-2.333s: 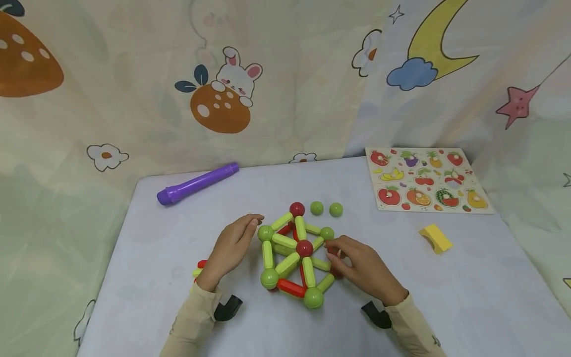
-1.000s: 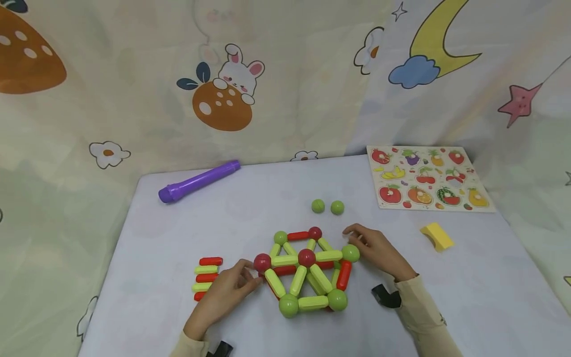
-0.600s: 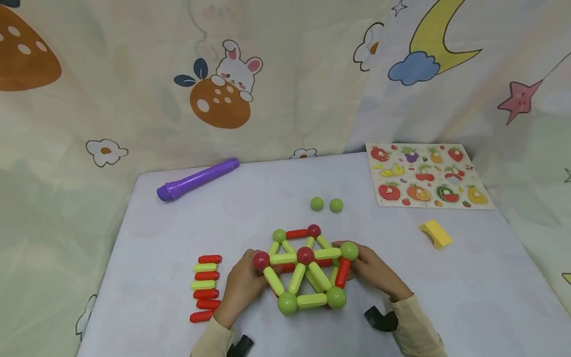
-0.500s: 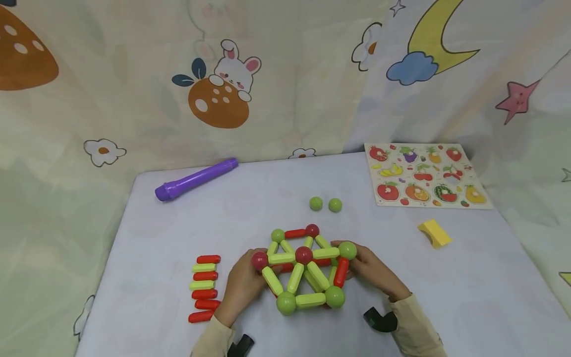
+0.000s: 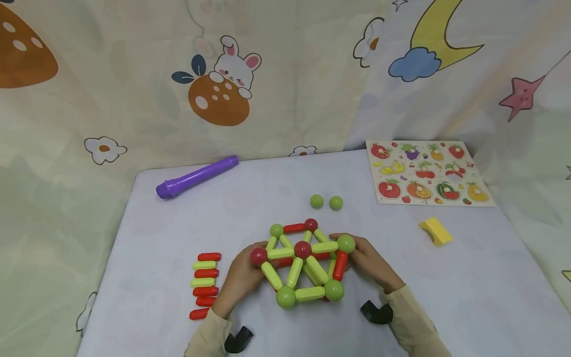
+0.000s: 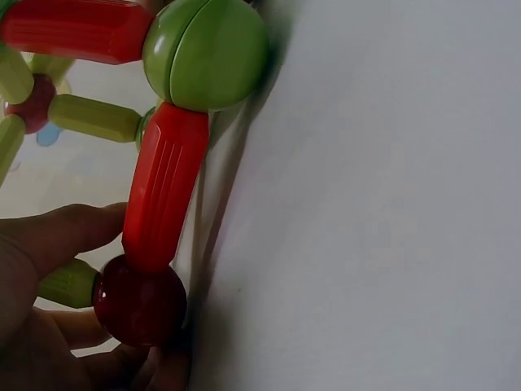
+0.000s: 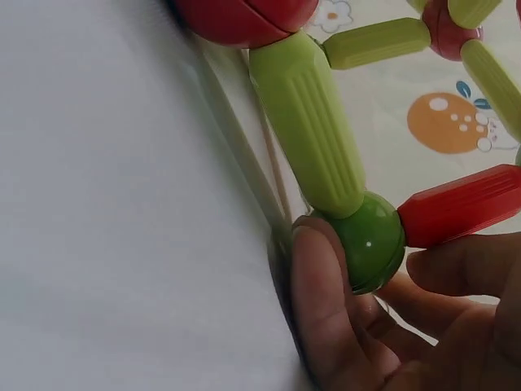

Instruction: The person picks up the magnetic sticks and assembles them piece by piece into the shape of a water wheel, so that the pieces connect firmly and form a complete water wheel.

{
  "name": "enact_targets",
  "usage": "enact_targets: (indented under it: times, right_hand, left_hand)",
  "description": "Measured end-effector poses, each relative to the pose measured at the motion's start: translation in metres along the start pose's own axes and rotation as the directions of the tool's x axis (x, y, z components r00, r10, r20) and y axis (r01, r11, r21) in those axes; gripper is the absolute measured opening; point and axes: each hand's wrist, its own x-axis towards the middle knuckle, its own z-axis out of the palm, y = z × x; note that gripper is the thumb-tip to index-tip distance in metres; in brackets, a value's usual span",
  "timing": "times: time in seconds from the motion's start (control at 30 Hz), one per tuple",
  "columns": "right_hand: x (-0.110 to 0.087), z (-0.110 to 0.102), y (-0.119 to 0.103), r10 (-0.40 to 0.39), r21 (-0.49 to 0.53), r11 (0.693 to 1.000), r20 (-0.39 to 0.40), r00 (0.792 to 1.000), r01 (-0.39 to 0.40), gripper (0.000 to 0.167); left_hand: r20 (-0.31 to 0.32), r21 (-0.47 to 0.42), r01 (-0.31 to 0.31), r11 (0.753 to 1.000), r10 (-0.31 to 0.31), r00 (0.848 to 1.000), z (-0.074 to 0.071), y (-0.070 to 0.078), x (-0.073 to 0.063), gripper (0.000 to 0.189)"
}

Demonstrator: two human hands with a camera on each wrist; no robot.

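Between the two hands in the head view is a frame of green and red magnetic rods (image 5: 310, 294) joined by green and red balls, a red ball (image 5: 303, 249) at its top centre. My left hand (image 5: 243, 277) grips its left side. In the left wrist view, fingers curl round a dark red ball (image 6: 140, 300) at a low corner, below a red rod (image 6: 167, 187). My right hand (image 5: 373, 263) holds the right side. The right wrist view shows its thumb (image 7: 317, 285) and fingers pinching a low green ball (image 7: 370, 244), where a green rod and a red rod meet.
Several loose red and green rods (image 5: 205, 273) lie in a column left of the left hand. Two loose green balls (image 5: 326, 202) sit behind the frame. Farther off are a purple tube (image 5: 198, 177), a fruit-picture board (image 5: 428, 172) and a yellow arched block (image 5: 436, 231).
The frame has been turned and now shows a different side. Both hands came off it about a second ago, then took hold low on either side. Since then it has shifted slightly away.
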Motion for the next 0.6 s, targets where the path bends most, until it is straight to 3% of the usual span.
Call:
enact_targets:
  times: [0.23, 0.37, 0.6]
  right_hand:
    - [0.012, -0.002, -0.001, 0.049, -0.049, 0.997, -0.037, 0.998, -0.051, 0.034]
    - [0.018, -0.004, -0.002, 0.059, -0.007, 0.998, -0.011, 0.998, -0.059, 0.036]
    - [0.022, -0.004, -0.005, 0.087, 0.072, 0.993, 0.021, 0.996, -0.088, 0.039]
  left_hand:
    - [0.012, -0.037, 0.021, 0.999, -0.021, 1.0, -0.004, 0.001, 0.005, 0.054]
    - [0.016, -0.063, 0.041, 0.997, -0.04, 0.999, -0.006, -0.002, 0.007, 0.055]
    - [0.014, -0.114, -0.012, 0.993, 0.014, 1.0, -0.009, -0.003, 0.01, 0.053]
